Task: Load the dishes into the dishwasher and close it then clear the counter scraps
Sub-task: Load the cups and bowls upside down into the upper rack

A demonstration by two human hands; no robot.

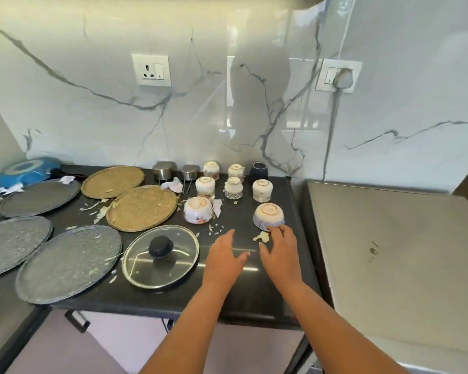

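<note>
Both hands out over the dark bench (pixel 254 298). Right hand (pixel 280 253), fingers spread and holding nothing, touches the upturned blue-patterned bowl (pixel 268 215) at centre right, likely first for loading. Left hand (pixel 223 259) hovers flat, grip open. Cups (pixel 262 189) stand inverted behind, perhaps drained; scraps (pixel 261 237) lie beside the bowl.

Glossy white marble wall (pixel 97 112) with grey veins — two switch plates (pixel 151 70) — above a black counter (pixel 249 300).
</note>
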